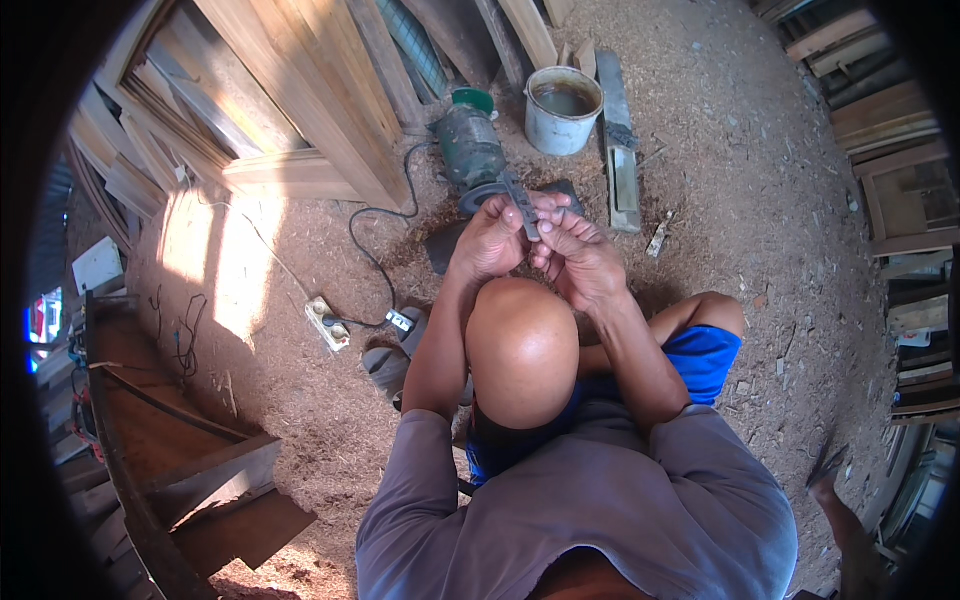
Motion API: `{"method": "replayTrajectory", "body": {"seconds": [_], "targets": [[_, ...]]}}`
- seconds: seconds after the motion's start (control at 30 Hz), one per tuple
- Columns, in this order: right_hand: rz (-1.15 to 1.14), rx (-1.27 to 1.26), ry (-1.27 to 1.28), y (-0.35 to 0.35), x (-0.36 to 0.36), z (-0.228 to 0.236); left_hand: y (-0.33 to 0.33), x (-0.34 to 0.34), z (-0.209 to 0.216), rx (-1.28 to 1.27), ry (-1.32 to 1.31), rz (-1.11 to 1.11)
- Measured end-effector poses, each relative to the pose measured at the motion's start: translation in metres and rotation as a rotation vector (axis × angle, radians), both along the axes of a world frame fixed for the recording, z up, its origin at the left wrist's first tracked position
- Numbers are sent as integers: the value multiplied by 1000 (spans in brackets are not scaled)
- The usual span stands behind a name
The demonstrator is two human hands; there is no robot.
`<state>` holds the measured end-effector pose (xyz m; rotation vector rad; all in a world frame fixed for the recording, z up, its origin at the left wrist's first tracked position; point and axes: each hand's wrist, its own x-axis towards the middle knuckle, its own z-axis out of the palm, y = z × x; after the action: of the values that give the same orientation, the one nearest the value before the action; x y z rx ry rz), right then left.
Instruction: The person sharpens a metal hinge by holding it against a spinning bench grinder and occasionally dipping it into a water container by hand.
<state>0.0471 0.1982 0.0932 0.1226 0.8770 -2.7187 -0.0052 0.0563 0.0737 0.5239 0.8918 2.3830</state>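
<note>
While the left hand (490, 240) and right hand (590, 268) pinch a narrow grey bar (521, 206) between them, its long axis slants from near the green electric grinder (470, 148), ahead-left, back toward the right hand, nearer its lower end.

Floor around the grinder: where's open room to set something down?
Widest, lightly littered: from the grey board rightward to the stacked wood. Smaller: between power strip and lower-left wooden structure. Crowded: around the grinder, by bucket, left hand and right hand.

Leaning wooden frames (355, 130), a green grinder (471, 148) and littered floor (740, 210) show a woodworking shop.
</note>
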Motion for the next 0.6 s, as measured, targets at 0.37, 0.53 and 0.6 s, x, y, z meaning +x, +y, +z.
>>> {"method": "replayTrajectory", "body": {"seconds": [0.37, 0.53, 0.6], "targets": [[8, -18, -39, 2, 0, 9, 0, -11, -15, 67, -131, 301], [-103, 37, -1, -1, -2, 4, 2, -16, -22, 113, -136, 261], [-145, 112, 84, -1, -5, 2, 4, -15, -20, 98, -156, 267]]}}
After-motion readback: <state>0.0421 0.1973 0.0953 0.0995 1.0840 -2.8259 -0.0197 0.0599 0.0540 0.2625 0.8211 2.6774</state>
